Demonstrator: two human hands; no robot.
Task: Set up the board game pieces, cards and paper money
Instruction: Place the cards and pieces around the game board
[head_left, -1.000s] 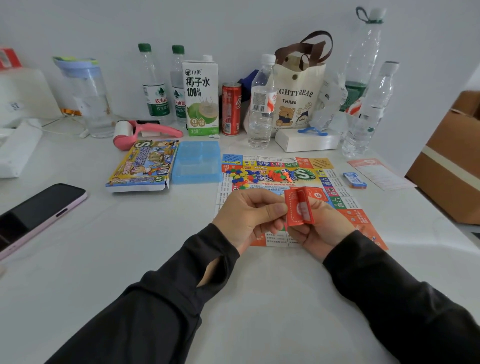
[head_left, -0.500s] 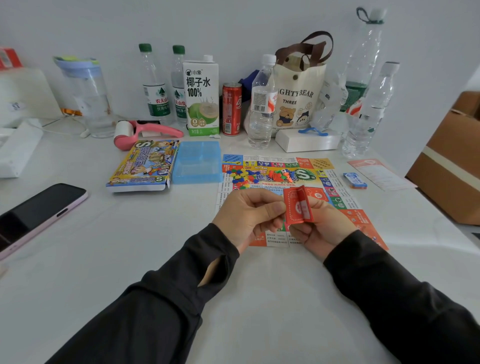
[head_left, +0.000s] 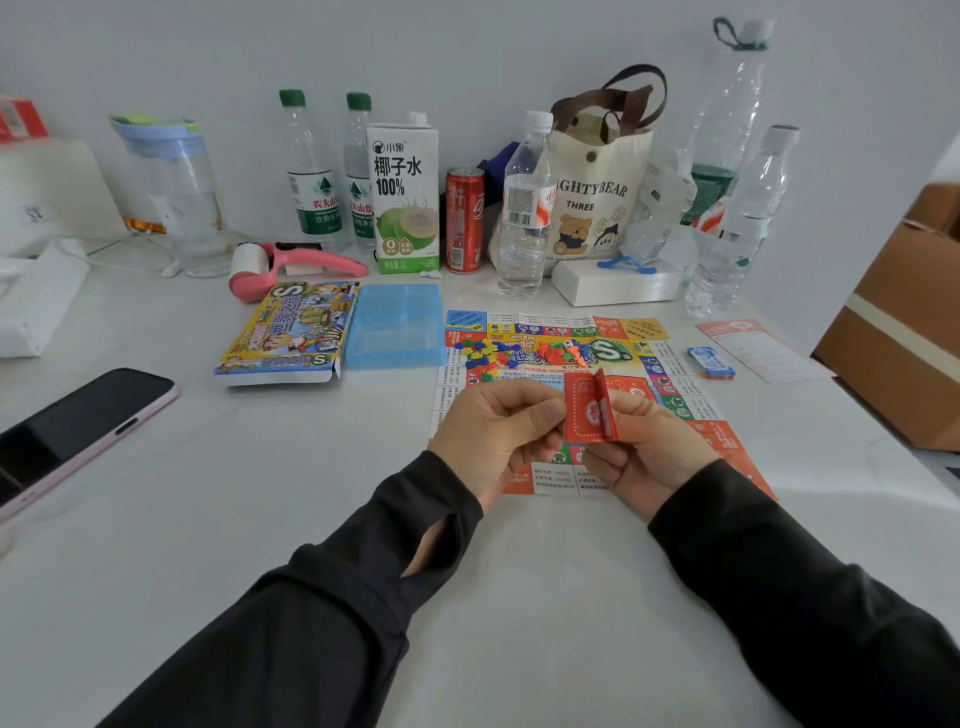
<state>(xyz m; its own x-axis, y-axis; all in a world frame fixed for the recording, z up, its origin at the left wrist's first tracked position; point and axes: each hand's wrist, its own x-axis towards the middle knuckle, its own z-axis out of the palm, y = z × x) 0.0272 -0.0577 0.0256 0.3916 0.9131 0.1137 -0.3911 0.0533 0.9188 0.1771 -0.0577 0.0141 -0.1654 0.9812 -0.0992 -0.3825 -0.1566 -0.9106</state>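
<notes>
Game board (head_left: 670, 332) lies right of centre on the bench (head_left: 260, 519), with drinks along the far edge.

A tray (head_left: 395, 325) lies just beside the board's left edge, the game box (head_left: 291, 332) left of that, and a phone (head_left: 78, 421) at the bench's left edge. A heap of pieces (head_left: 498, 353) sits on the board's far half. Along the far edge stand a pitcher (head_left: 176, 197), a pair of bottles (head_left: 311, 197), a carton (head_left: 405, 197), a can (head_left: 464, 218) and a tote bag (head_left: 597, 208), with a roller (head_left: 296, 262) before the bottles. A packet (head_left: 711, 361) and a leaflet (head_left: 758, 348) lie right of the board. The left hand (head_left: 493, 431) and right hand (head_left: 649, 447) hold a card pack (head_left: 589, 413) above the board's near half.
</notes>
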